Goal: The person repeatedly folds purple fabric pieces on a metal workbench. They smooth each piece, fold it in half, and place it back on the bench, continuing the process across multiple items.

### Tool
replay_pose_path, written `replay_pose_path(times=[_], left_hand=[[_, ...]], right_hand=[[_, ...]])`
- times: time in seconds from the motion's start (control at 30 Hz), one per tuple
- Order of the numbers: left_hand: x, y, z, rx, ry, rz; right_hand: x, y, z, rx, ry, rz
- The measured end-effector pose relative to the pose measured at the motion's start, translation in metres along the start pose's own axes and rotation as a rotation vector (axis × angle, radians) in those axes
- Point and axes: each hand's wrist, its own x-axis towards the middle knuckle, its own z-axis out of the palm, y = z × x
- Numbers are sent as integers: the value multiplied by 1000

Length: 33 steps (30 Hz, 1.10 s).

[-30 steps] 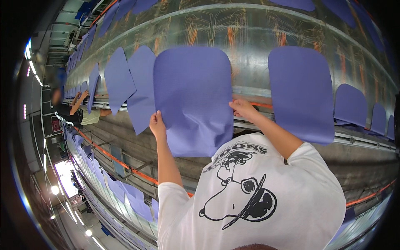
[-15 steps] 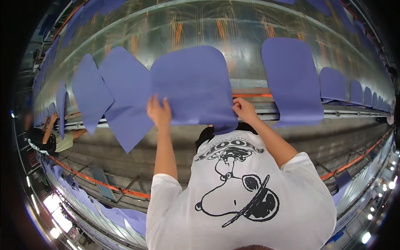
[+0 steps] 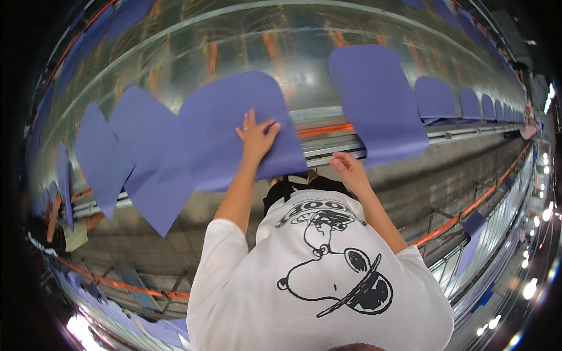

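A large purple sheet [image 3: 231, 126] with rounded far corners lies on the worktable, its near edge reaching past the table's front rail. My left hand [image 3: 257, 139] rests flat on its right half, fingers spread and holding nothing. Right of that sheet, apart from it, my right hand [image 3: 350, 168] hovers in front of the rail. Its fingers are loosely bent, with a gap by the thumb and nothing visible in them. Close to it, another purple sheet [image 3: 380, 102] hangs its near end over the rail.
More purple pieces, including a pointed one [image 3: 149, 158], lie to the left, and a row of smaller-looking ones [image 3: 436, 98] runs right. A metal rail [image 3: 333, 151] with an orange strip edges the table. Another person's arm [image 3: 54, 219] shows at far left.
My left hand has slid from the sheet's left part to its right half. My right hand has come off its near right corner, which was curled and now lies flatter. The view has turned.
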Motion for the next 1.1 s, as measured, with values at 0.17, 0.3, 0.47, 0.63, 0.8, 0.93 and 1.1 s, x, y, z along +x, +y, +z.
replay_pose_path(times=[0.17,0.3,0.47,0.63,0.8,0.93,1.1], left_hand=[[-34,20,-29,-445,294,22],[-80,25,-15,-633,228,-144],[-72,142,64,-837,122,-274],[-16,237,174,-542,-183,-509],[-16,266,194,-929,-28,-543],[-63,270,140,-887,-85,-526],[-106,238,133,-708,5,-695]], right_hand=[[5,-10,-109,79,197,8],[43,1,-218,-2,340,-59],[118,36,-365,-297,597,-163],[180,80,-418,-535,538,-26],[177,74,-425,-461,238,-46],[114,72,-423,-212,-41,147],[81,78,-428,-43,-36,235]])
